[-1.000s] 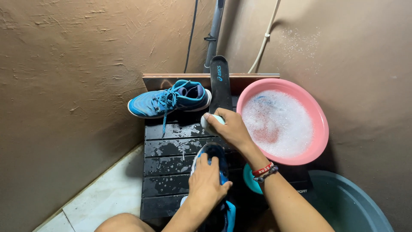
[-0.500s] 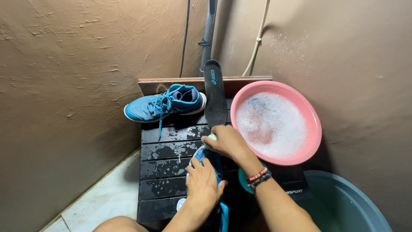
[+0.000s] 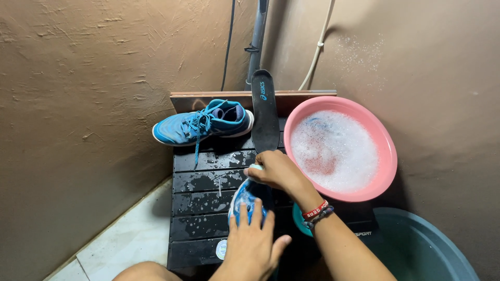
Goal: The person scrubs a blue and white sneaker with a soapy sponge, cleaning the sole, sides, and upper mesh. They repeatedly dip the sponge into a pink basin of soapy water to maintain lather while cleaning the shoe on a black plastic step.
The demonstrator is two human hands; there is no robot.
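Note:
My left hand (image 3: 253, 238) presses down on a wet blue sneaker (image 3: 242, 199) lying on a black slatted stand (image 3: 205, 195), its toe pointing away from me. My right hand (image 3: 276, 170) is closed around a small pale object, likely a brush or sponge, at the sneaker's toe; most of that object is hidden by my fingers. A second blue sneaker (image 3: 200, 124) with loose laces rests on its side at the far end of the stand. A black insole (image 3: 264, 112) leans upright against the wall behind it.
A pink basin (image 3: 377, 135) full of soapy foam sits at the right of the stand. A dark teal tub (image 3: 424, 250) stands lower right. Rough brown walls close in on three sides; pipes (image 3: 257, 41) run up the corner. White floor tiles (image 3: 122, 244) lie at lower left.
My right hand has drawn back from the far end of the stand toward the sneaker's toe. My left hand stays on the sneaker. The view has shifted slightly.

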